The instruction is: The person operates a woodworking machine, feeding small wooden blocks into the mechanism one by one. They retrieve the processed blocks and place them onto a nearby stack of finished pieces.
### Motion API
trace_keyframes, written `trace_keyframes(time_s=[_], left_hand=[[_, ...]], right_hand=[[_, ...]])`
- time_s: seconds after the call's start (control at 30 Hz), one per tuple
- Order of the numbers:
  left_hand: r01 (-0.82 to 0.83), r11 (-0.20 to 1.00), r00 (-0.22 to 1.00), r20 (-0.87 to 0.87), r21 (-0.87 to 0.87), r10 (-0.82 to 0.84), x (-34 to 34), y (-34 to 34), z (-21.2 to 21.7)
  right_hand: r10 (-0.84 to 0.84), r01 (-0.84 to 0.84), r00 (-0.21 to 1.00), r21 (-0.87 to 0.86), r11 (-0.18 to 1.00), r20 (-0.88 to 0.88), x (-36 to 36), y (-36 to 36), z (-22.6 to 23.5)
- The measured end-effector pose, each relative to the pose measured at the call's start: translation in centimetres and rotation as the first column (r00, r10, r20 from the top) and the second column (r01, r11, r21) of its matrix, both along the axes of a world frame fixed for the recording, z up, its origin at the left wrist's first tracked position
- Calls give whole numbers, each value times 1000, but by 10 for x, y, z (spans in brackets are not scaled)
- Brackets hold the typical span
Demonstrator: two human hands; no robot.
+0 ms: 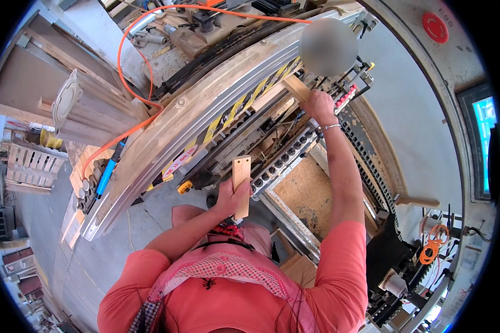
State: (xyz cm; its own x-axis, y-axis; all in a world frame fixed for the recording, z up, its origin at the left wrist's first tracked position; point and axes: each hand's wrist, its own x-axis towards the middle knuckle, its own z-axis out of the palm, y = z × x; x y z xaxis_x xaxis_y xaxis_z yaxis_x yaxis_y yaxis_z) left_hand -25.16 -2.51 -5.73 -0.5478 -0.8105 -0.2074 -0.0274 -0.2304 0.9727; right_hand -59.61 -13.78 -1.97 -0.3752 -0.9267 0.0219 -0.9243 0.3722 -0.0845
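Observation:
Low at the machine's near side, my left hand (228, 198) is closed around a short wooden board (241, 180), held nearly upright. Two small dark holes show near the board's top end. My right hand (319, 106) reaches far forward over the machine, with its fingers closed on the end of another wooden piece (296, 87). That piece lies near the yellow-and-black striped strip (228, 118), and I cannot tell whether it rests on the machine. A blurred patch hides what is just beyond my right hand.
Beneath my right arm runs a row of round black parts on a rail (283, 161), beside a bin of sawdust (303, 194). An orange hose (120, 61) loops over the long beam to a blue air gun (110, 169). On the right are a screen (483, 144) and a red button (435, 28).

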Motion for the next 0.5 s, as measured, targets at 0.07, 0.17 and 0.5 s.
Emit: trace_keyframes(time_s=[0.07, 0.17, 0.5], left_hand=[[-2, 1000, 1000, 17, -4, 2, 0, 0, 2], [-10, 1000, 1000, 2, 1, 10, 0, 0, 2], [-47, 999, 999, -17, -28, 46, -2, 0, 5]], right_hand=[[0, 0, 1000, -4, 1000, 4, 1, -1, 0], [7, -7, 1000, -7, 1000, -2, 4, -2, 2], [13, -16, 999, -62, 998, -33, 9, -11, -3]])
